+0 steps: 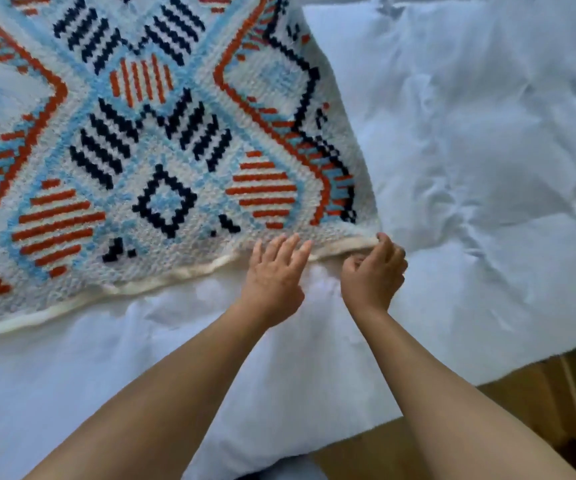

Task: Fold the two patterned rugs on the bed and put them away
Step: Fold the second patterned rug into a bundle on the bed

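A patterned rug [148, 143] in white, light blue, orange and navy lies spread flat on the white bed [470, 168], filling the upper left of the head view. Its cream hem runs diagonally toward the near right corner. My right hand [373, 271] pinches that corner of the rug with curled fingers and thumb. My left hand [274, 275] is beside it, fingers straight and spread, the tips touching the rug's hem. Only one rug is in view.
A rumpled white duvet [487, 220] covers the bed to the right of the rug. A white pillow [418, 64] lies at the top right. The bed's edge runs along the lower right, with wooden floor [539, 403] beyond it.
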Demonstrator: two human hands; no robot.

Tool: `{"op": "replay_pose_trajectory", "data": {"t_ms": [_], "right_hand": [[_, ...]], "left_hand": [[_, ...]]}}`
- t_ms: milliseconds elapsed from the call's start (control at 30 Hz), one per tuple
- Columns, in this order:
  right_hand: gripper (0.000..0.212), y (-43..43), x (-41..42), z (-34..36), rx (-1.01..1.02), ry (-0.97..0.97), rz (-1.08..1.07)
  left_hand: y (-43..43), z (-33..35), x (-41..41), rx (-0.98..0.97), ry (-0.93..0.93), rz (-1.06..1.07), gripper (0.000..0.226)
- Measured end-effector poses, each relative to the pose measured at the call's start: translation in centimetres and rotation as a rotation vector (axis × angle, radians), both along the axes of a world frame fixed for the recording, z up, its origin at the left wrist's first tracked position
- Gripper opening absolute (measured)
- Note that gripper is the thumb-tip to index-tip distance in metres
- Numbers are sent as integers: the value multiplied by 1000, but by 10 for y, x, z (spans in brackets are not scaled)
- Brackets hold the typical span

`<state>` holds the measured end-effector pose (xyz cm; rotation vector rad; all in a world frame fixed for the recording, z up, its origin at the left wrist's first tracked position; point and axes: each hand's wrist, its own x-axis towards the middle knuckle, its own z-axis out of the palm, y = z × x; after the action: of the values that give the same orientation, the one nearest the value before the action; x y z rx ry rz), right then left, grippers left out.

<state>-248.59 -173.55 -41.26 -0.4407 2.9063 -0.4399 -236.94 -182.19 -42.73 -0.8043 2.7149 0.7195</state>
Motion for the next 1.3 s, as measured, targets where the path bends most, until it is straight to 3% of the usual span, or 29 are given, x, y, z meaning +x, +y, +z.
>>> {"op": "replay_pose_trajectory", "data": {"t_ms": [133, 267, 400, 500, 567, 767, 933, 1133, 1300], "right_hand": [[65, 16, -51, -14, 13, -255, -96], [35, -1, -65, -17, -155, -419, -43], [21, -20, -84, 7, -466, -308, -20], [19, -12, -107, 27, -545, -148, 68], [20, 8, -121, 33, -554, -90, 53], [20, 96, -137, 5, -287, -61, -118], [19, 121, -120, -33, 126, -78, 142], [50, 78, -88, -15, 117, -4, 206], [51, 29, -20, 16, 103, -68, 424]], "left_hand": [[23, -5, -68, -42, 24, -81, 78], [20, -9, -104, -1, -110, 11, 74], [1, 0, -108, -5, -99, 107, 47], [1, 17, -116, -32, 43, 128, 14], [13, 26, -127, -64, 94, 46, 11], [72, 12, -126, -78, 43, -153, 24], [65, -14, -114, 24, -138, -220, 53], [50, 1, -67, 72, -176, -206, 63], [20, 33, 1, 68, -164, -41, 61]]}}
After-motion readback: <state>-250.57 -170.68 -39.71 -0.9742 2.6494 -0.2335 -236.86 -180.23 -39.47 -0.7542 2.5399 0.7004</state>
